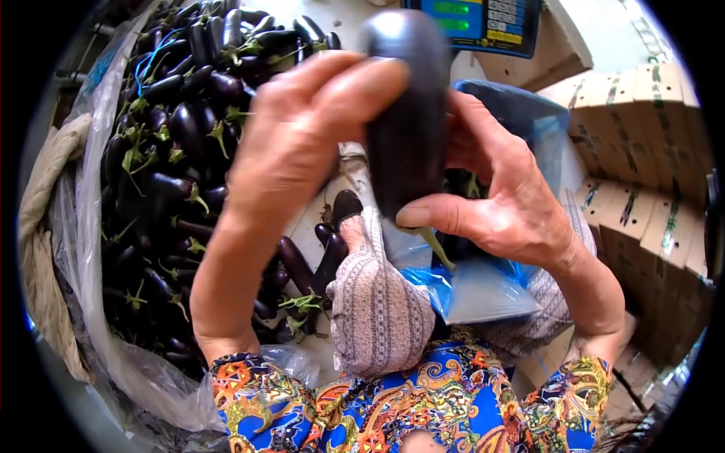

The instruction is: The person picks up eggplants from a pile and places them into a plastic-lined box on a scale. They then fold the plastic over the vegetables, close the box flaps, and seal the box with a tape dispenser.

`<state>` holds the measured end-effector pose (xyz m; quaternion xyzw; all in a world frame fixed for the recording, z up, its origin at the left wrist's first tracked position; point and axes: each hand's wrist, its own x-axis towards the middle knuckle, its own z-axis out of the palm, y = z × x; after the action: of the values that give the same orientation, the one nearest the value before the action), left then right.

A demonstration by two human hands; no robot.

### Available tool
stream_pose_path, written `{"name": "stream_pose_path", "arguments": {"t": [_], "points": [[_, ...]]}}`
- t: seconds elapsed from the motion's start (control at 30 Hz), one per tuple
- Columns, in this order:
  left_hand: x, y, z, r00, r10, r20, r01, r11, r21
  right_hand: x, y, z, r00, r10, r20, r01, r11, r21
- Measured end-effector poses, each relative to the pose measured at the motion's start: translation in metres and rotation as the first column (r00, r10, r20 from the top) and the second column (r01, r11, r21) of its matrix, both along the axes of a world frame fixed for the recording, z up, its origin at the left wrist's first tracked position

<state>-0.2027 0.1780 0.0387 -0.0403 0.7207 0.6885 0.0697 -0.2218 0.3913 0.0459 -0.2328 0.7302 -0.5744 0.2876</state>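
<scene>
A large, glossy, dark purple eggplant is held up close to the camera, roughly upright, with its green stem pointing down. My left hand grips its upper part from the left, thumb pressed on its side; motion slightly blurs this hand. My right hand closes around the lower part from the right, thumb near the stem end, its other fingers partly hidden behind the eggplant. Below and behind the right hand is a container lined with blue plastic, with more eggplants partly visible inside.
A big heap of eggplants fills the left side, edged by clear plastic sheeting. A few eggplants lie by my foot. A scale with a keypad stands at the top. Cardboard boxes are stacked at right.
</scene>
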Motion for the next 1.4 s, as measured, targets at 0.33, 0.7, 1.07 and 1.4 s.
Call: {"name": "stream_pose_path", "arguments": {"t": [0.33, 0.7, 1.07, 1.4], "points": [[0.025, -0.003, -0.123, 0.978, 0.046, 0.203, -0.077, 0.986, 0.146, 0.015, 0.100, -0.063, 0.796, -0.238, 0.557, 0.195, 0.971, 0.136], [0.174, -0.062, -0.307, 0.741, 0.438, 0.508, -0.454, 0.885, -0.101, -0.022, 0.066, -0.211, 0.989, -0.128, 0.076, 0.060, 0.811, 0.582], [0.147, -0.122, -0.340, 0.968, 0.225, -0.113, -0.190, 0.353, -0.916, -0.011, 0.062, -0.186, 0.982, -0.176, 0.073, 0.087, 0.758, 0.647], [0.150, -0.113, -0.344, 0.974, 0.201, -0.105, -0.181, 0.409, -0.894, -0.006, 0.111, -0.141, 0.993, -0.088, 0.075, 0.029, 0.816, 0.577]]}}
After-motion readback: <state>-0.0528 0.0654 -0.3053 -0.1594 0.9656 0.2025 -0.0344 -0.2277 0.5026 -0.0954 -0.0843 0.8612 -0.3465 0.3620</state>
